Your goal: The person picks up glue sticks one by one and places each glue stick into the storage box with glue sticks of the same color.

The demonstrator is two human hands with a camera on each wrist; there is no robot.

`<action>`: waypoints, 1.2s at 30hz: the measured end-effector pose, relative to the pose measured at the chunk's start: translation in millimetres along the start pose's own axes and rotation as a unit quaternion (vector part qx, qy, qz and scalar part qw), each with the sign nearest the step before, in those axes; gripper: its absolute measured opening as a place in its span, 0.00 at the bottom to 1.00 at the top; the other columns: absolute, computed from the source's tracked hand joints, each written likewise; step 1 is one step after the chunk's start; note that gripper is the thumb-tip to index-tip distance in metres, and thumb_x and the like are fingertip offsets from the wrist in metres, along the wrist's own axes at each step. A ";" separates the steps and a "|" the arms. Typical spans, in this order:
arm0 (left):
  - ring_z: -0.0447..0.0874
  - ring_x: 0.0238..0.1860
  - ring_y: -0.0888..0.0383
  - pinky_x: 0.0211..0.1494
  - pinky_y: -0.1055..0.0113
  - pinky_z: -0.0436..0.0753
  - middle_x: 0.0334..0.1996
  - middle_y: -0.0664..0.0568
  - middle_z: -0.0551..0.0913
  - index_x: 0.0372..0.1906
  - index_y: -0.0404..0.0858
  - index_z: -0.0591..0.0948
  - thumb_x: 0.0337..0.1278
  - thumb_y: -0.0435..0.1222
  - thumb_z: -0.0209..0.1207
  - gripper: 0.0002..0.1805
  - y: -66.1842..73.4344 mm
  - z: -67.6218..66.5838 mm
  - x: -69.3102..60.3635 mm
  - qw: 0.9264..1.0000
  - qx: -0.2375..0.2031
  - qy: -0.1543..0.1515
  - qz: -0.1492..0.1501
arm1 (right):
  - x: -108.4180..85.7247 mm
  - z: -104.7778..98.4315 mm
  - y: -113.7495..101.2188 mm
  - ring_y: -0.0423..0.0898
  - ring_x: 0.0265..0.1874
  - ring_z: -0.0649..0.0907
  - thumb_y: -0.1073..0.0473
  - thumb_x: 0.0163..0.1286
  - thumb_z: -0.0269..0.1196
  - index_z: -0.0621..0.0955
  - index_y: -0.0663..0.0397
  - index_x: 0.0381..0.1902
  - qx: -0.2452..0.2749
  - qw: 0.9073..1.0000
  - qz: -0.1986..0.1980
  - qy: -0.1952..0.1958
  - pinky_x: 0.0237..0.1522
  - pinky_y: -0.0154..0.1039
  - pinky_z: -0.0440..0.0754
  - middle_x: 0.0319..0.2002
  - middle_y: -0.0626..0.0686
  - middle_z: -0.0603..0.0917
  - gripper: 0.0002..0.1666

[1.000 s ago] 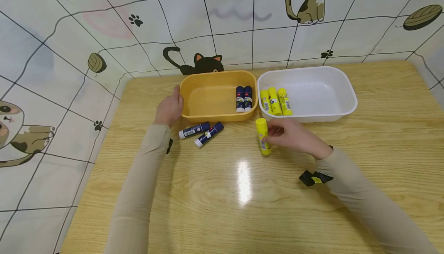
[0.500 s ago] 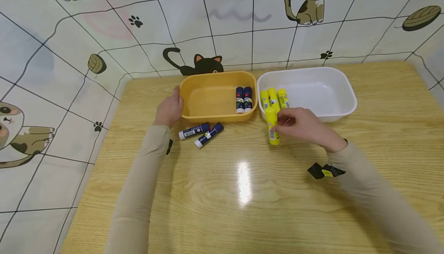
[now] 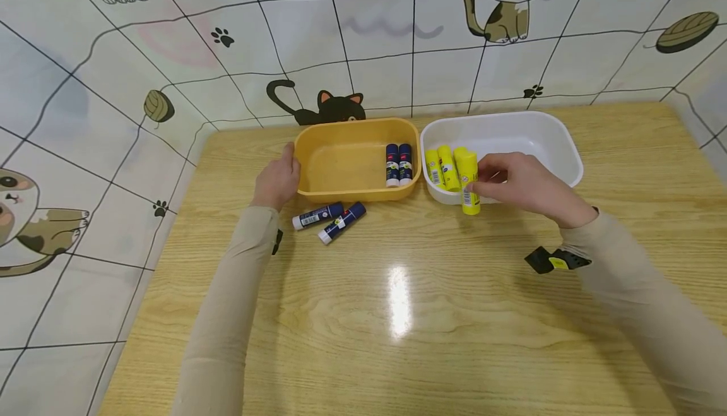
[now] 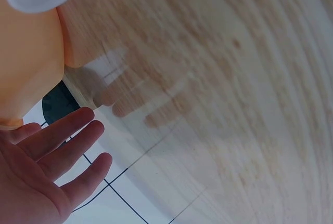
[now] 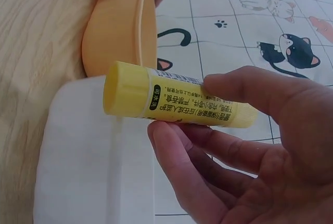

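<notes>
My right hand [image 3: 519, 179] pinches a yellow glue stick [image 3: 469, 184] between thumb and fingers. The stick stands upright over the front rim of the white tray [image 3: 531, 141]; in the right wrist view the yellow glue stick [image 5: 177, 96] shows its printed label. Yellow glue sticks [image 3: 448, 168] lie in the tray's left end. My left hand [image 3: 276, 179] rests against the left side of the orange tray [image 3: 341, 158]. In the left wrist view, the left hand [image 4: 49, 167] has its fingers extended beside that tray. Two navy glue sticks [image 3: 399, 165] lie at the orange tray's right end.
Two more navy glue sticks [image 3: 329, 220] lie on the wooden table [image 3: 341, 340] in front of the orange tray, close together. Both trays stand side by side near the wall [image 3: 386, 75], which carries cat drawings.
My right hand has carried the yellow glue stick right and away from me, from the table in front of the white tray to its front rim. The left hand has stayed put.
</notes>
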State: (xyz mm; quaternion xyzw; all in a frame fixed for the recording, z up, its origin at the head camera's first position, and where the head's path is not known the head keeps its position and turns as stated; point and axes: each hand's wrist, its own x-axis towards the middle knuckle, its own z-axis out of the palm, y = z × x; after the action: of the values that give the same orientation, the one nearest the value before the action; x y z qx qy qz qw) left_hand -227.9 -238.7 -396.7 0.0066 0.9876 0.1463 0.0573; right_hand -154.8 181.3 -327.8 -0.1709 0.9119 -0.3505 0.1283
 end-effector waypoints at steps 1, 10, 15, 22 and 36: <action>0.80 0.42 0.37 0.46 0.43 0.77 0.47 0.29 0.79 0.75 0.37 0.52 0.74 0.42 0.32 0.29 0.1 0.0 -0.1 1.000 0.000 0.000 0.000 | 1.3 -1.3 0.9 0.52 0.40 0.81 0.55 0.66 0.64 0.81 0.61 0.42 -0.002 1.000 0.007 0.002 0.40 0.45 0.77 0.39 0.55 0.83 0.14; 0.80 0.45 0.36 0.48 0.42 0.77 0.49 0.29 0.78 0.75 0.38 0.52 0.74 0.43 0.32 0.29 -0.2 -0.3 0.1 1.000 0.005 0.002 0.000 | 9.5 -15.0 5.8 0.52 0.40 0.80 0.51 0.68 0.62 0.80 0.64 0.46 0.005 0.998 0.056 -0.004 0.38 0.41 0.77 0.42 0.58 0.81 0.20; 0.80 0.44 0.36 0.47 0.42 0.77 0.48 0.29 0.79 0.75 0.38 0.52 0.74 0.42 0.32 0.29 -0.8 -0.2 0.8 1.000 0.006 0.001 -0.002 | 15.9 -23.7 6.9 0.50 0.37 0.82 0.50 0.69 0.61 0.79 0.65 0.48 0.011 0.997 0.070 -0.008 0.37 0.40 0.77 0.43 0.58 0.81 0.22; 0.80 0.45 0.36 0.49 0.42 0.76 0.50 0.29 0.78 0.75 0.39 0.51 0.74 0.43 0.32 0.29 -1.5 0.5 1.2 1.000 0.000 -0.003 -0.004 | 30.5 -28.5 16.2 0.51 0.34 0.82 0.47 0.69 0.61 0.76 0.70 0.52 0.038 0.994 0.099 -0.018 0.37 0.40 0.81 0.40 0.61 0.82 0.29; 0.78 0.48 0.36 0.52 0.42 0.75 0.53 0.29 0.76 0.76 0.39 0.51 0.75 0.43 0.31 0.29 -1.6 1.2 1.1 1.000 -0.010 -0.008 -0.007 | 52.8 -21.9 38.1 0.62 0.46 0.76 0.46 0.70 0.57 0.70 0.77 0.58 0.009 0.985 0.163 -0.048 0.50 0.60 0.70 0.39 0.66 0.82 0.36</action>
State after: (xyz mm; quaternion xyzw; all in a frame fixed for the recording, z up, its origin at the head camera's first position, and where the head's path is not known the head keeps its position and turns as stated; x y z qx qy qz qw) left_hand -228.8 -239.8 -398.4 0.0002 0.9856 0.1558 0.0659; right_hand -219.0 199.6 -344.1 -0.0353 0.9170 -0.3247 0.2288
